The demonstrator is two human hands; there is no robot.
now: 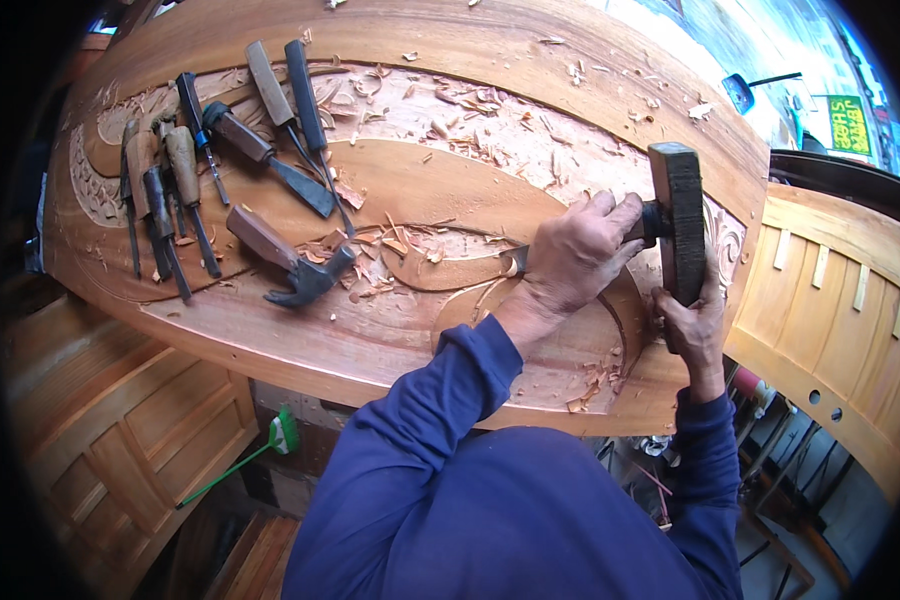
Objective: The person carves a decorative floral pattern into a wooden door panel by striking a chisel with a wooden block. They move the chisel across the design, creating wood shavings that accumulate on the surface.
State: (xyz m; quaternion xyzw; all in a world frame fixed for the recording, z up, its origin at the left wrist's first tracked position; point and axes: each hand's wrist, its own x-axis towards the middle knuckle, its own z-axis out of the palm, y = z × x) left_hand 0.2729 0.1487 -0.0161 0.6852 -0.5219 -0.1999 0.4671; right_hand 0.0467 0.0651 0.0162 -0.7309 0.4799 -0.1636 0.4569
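Dark oblong block (680, 230) — grainy (wood, apparently)

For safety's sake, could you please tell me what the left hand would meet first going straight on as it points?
Probably the wooden block held in the right hand, though depth is unclear from this single view.

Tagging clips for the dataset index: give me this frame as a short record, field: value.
left hand: gripping a chisel-like tool, blade end pointing left
right hand: gripping a dark wooden block at the chisel's handle end; contact unclear
workpiece: carved wooden panel
loose tools: claw hammer and several chisels, left side of panel
debris: wood shavings
floor: green broom, lower left
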